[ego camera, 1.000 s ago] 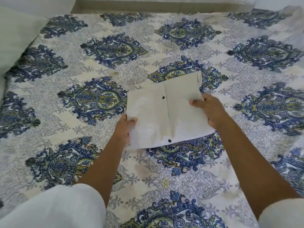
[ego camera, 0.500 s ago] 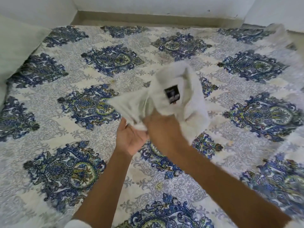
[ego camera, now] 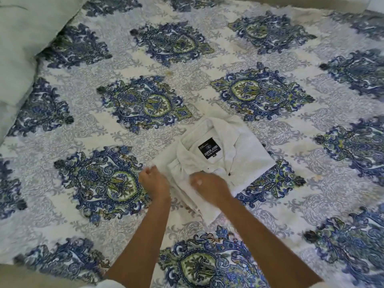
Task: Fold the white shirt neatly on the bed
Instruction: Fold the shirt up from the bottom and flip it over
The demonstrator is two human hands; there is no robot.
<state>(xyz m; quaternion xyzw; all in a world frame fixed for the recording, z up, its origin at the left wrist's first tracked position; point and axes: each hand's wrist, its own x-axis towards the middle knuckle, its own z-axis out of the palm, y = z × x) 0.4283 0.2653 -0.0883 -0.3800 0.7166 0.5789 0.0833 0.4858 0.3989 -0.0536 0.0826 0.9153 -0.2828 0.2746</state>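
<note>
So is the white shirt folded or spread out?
Folded: the white shirt lies as a compact rectangle on the bedspread, label facing up.

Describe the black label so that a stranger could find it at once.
On the blue-patterned bedspread lies a folded white shirt, right of centre. Inside its collar sits the black label, the only dark patch with white lettering on the plain cloth.

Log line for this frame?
white shirt: folded, collar label up, on bedsheet | left hand: fingers curled on its left edge | right hand: on its near edge, grip unclear
</note>
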